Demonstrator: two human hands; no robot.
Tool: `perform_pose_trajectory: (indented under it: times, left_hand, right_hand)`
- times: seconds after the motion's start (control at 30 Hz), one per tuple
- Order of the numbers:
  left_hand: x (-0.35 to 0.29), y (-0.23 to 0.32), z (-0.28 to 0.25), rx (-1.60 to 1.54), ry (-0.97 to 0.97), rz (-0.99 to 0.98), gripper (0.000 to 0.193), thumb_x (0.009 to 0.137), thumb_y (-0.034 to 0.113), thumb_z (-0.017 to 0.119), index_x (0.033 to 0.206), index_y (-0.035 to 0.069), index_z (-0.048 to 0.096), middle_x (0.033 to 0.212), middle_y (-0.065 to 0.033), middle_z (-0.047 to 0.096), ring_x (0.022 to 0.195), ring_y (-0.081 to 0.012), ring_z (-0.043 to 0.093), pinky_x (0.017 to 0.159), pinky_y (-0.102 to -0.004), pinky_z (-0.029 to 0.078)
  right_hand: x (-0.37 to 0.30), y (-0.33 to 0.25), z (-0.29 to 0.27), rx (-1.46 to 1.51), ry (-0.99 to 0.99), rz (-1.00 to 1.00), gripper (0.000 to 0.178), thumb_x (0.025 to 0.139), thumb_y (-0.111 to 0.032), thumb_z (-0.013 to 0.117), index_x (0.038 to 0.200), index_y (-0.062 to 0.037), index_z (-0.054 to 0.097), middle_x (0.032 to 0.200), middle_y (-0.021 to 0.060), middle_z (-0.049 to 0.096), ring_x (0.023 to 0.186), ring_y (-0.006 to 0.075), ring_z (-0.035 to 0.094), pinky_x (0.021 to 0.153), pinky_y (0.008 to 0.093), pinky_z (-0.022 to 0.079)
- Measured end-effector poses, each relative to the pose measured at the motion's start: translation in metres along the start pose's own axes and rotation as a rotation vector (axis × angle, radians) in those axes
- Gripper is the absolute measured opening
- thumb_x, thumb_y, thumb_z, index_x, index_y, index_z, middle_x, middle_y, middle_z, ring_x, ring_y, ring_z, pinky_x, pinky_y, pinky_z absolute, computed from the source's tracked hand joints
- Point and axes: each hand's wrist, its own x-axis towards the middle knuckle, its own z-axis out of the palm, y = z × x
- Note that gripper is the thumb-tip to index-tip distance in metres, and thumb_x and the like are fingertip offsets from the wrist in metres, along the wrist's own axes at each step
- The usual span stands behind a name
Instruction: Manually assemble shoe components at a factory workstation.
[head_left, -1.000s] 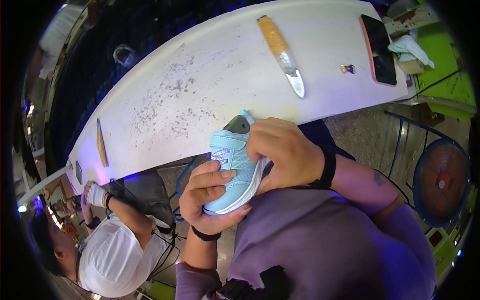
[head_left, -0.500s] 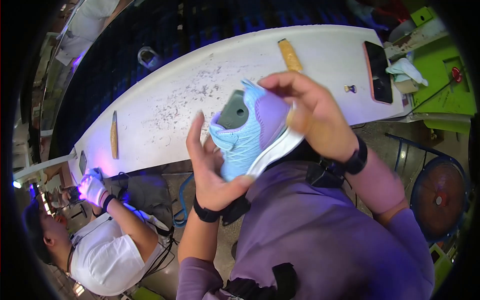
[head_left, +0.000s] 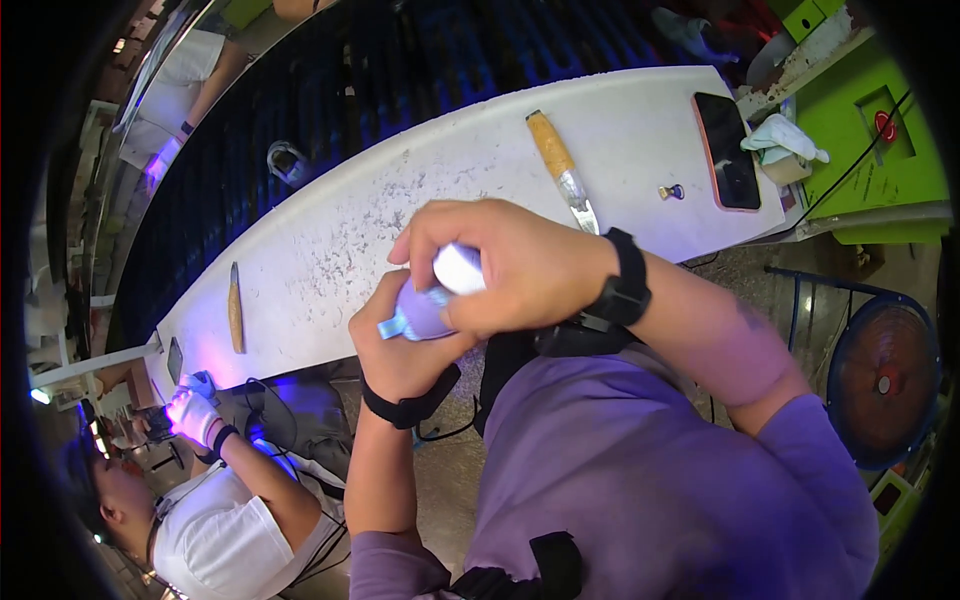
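Between my hands, just over the table's near edge, is a sneaker (head_left: 420, 312), its lavender heel and light blue pull tab turned toward me. A patch of its white sole shows under my right fingers. My left hand (head_left: 392, 352) is closed around the shoe from the left and below. From above and the right, my right hand (head_left: 515, 255) curls over the sole with bent fingers. Most of the sneaker is hidden by my hands, and it is slightly blurred.
On the white table (head_left: 480, 165) lie a yellow-handled knife (head_left: 553, 150), a thin tool (head_left: 236, 310), a phone (head_left: 727, 150) and a small metal piece (head_left: 671, 191). A dark conveyor carries another shoe (head_left: 287, 163). A gloved co-worker (head_left: 220, 530) sits left; a fan (head_left: 882, 383) stands right.
The sneaker has been turned over, from its opening showing to its heel and sole showing, and moved left. My right hand has swung left across it. The knife's blade has come into sight.
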Motion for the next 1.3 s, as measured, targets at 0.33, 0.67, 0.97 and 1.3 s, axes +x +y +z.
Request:
perform_pose_trajectory:
  times: [0.33, 0.67, 0.97, 1.3]
  left_hand:
    - [-0.005, -0.005, -0.001, -0.267, 0.081, -0.176, 0.066, 0.059, 0.025, 0.099, 0.108, -0.002, 0.064, 0.096, -0.0091, 0.073, 0.088, -0.0145, 0.069, 0.082, -0.0318, 0.056]
    - [0.065, 0.05, 0.013, 0.543, -0.065, 0.285, 0.069, 0.059, 0.059, 0.089, 0.082, 0.0, 0.061, 0.064, -0.0155, 0.064, 0.061, -0.0366, 0.068, 0.058, -0.0413, 0.055]
    - [-0.009, -0.003, 0.024, -0.19, 0.148, 0.236, 0.077, 0.093, 0.069, 0.055, 0.123, -0.001, 0.051, 0.123, -0.0236, 0.059, 0.109, -0.0314, 0.061, 0.093, -0.0424, 0.049]
    - [-0.055, -0.022, 0.012, 0.05, 0.177, 0.204, 0.068, 0.064, 0.041, 0.092, 0.115, 0.004, 0.064, 0.132, -0.025, 0.053, 0.121, -0.0363, 0.057, 0.101, -0.0446, 0.047]
  right_hand:
    - [0.002, 0.009, 0.014, 0.522, 0.247, 0.063, 0.051, 0.075, -0.002, 0.065, 0.123, -0.0073, 0.046, 0.106, 0.0014, 0.05, 0.099, 0.0114, 0.051, 0.094, 0.0279, 0.042]
    - [0.004, -0.007, -0.03, 0.32, 0.209, 0.254, 0.055, 0.093, -0.027, 0.053, 0.142, -0.0058, 0.043, 0.122, 0.008, 0.052, 0.112, 0.0155, 0.053, 0.099, 0.0301, 0.043]
    - [-0.053, 0.008, 0.029, -0.055, 0.393, -0.191, 0.072, 0.078, -0.037, 0.081, 0.137, -0.0067, 0.054, 0.119, 0.0119, 0.062, 0.108, 0.0264, 0.061, 0.095, 0.0379, 0.046]
    - [-0.069, 0.042, 0.04, -0.533, 0.202, -0.026, 0.076, 0.067, -0.023, 0.086, 0.135, -0.0074, 0.058, 0.107, 0.0134, 0.065, 0.096, 0.0337, 0.064, 0.084, 0.043, 0.05]
